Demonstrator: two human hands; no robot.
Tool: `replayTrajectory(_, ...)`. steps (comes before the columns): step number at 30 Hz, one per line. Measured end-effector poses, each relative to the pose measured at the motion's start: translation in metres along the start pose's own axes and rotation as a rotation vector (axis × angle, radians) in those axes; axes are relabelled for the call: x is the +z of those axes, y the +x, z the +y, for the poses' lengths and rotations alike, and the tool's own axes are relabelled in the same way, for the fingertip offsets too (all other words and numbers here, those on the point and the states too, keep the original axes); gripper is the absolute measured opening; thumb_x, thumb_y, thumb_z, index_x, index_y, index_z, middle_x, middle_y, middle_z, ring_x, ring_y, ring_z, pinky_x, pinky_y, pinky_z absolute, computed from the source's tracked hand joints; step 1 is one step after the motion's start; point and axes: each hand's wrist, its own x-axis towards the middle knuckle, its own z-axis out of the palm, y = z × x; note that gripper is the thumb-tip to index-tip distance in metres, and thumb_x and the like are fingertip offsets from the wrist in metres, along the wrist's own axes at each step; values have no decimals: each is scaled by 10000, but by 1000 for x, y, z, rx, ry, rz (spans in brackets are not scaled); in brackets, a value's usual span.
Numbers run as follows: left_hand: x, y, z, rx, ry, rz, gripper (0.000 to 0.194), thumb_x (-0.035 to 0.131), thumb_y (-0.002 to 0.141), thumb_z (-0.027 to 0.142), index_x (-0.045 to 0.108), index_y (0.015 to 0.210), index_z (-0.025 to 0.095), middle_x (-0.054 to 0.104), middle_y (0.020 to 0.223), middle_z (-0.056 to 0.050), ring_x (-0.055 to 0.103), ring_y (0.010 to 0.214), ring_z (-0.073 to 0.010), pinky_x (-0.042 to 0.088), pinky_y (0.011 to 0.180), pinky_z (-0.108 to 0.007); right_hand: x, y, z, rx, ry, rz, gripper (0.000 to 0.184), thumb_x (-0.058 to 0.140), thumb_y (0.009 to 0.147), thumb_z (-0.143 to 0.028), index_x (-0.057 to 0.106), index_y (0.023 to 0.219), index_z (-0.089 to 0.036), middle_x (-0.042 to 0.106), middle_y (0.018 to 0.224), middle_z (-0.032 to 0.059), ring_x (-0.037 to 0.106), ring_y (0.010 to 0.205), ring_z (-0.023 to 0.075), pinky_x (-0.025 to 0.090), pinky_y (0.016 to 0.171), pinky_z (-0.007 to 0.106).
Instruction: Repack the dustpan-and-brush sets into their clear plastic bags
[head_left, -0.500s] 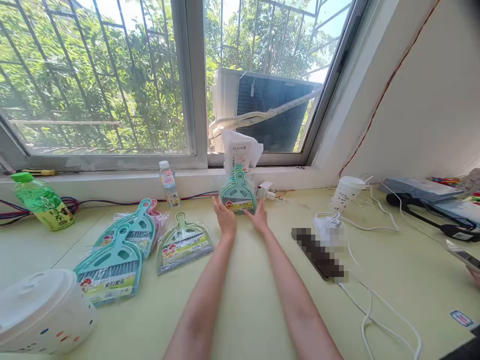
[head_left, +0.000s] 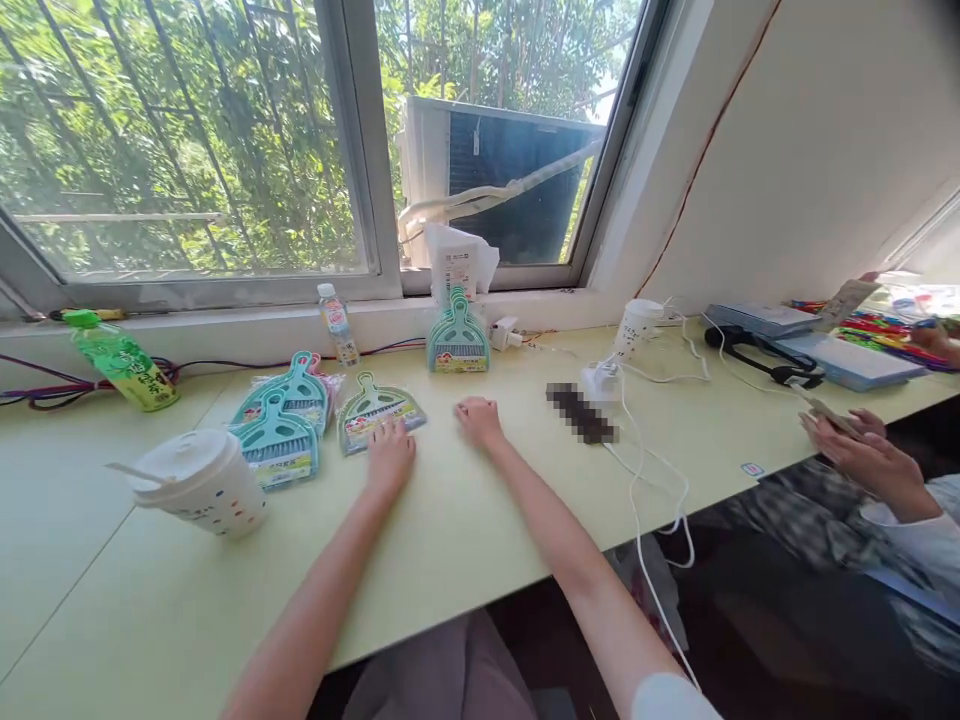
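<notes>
My left hand (head_left: 391,460) lies palm down, its outstretched fingers over the lower edge of an olive-green dustpan-and-brush set (head_left: 379,412) in clear wrap. On the bare tabletop to its right, my right hand (head_left: 478,420) rests with fingers curled in and nothing visible in them. Beyond it, a stack of teal dustpan-and-brush sets (head_left: 459,335) leans upright by the window sill, apart from both hands. Further teal dustpan-and-brush sets (head_left: 276,440) lie at the left, overlapping, with a pink edge showing behind them.
A white lidded cup (head_left: 199,480), a green bottle (head_left: 124,365) and a small bottle (head_left: 339,325) stand on the left. Right are a blurred-out dark object (head_left: 581,412), a charger with cables (head_left: 600,380) and a paper cup (head_left: 637,330). Another person's hands (head_left: 870,460) hold a phone.
Both hands have left the stacked teal sets and drawn back toward me. The left moved onto the olive-green set; the right curled up on the table. The view has shifted, showing the table's front edge.
</notes>
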Motion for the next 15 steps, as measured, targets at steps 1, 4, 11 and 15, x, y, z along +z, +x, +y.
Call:
replayTrajectory(1, -4, -6, -1, 66, -4, -63, 385, 485, 851, 267, 607, 1170, 91, 528, 1316, -246, 455, 1243, -388, 325, 1025, -539, 3, -5, -7, 27, 47, -58, 297, 416, 943, -365, 684, 979, -242, 656, 1129, 78, 522, 1079, 225, 346, 926, 379)
replayTrajectory(4, -14, -19, 7, 271, -91, -176, 367, 485, 869, 416, 684, 1028, 152, 661, 1087, -180, 575, 1053, -343, 378, 967, -477, 7, -17, -21, 111, 167, -126, 255, 510, 895, -407, 666, 991, -229, 650, 1138, 73, 530, 1077, 226, 375, 908, 360)
replayTrajectory(11, -24, -9, -25, 225, -366, -37, 267, 489, 876, 338, 677, 1040, 241, 656, 1155, -90, 554, 1126, -289, 247, 1088, -504, -11, -20, -16, 257, 794, -117, 204, 706, 615, -277, 594, 761, -193, 653, 812, -6, 586, 770, 165, 464, 679, 281)
replayTrajectory(15, -15, 8, -54, -110, -482, 371, 469, 618, 782, 306, 547, 1234, 206, 457, 1407, -140, 381, 1320, -319, 204, 1120, -525, -8, -16, -17, 416, 989, 133, 254, 693, 592, -350, 551, 732, -193, 601, 716, -10, 538, 671, 146, 422, 569, 252)
